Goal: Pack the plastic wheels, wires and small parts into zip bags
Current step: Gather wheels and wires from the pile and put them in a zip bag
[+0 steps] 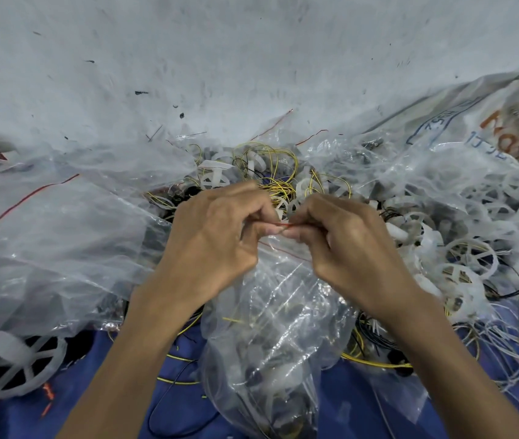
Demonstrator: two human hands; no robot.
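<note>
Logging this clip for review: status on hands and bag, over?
Left hand and right hand pinching red zip of bag. Bag holds parts. Loose wheels and wires heaped behind, not in the way.

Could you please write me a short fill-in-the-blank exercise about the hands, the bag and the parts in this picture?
1. The left hand and right hand pinch the ____ zip strip of a clear zip bag.
2. The wires tangled just beyond the hands are mostly ____.
3. The cloth under the bag is ____.
Missing words: red; yellow; blue.
</note>
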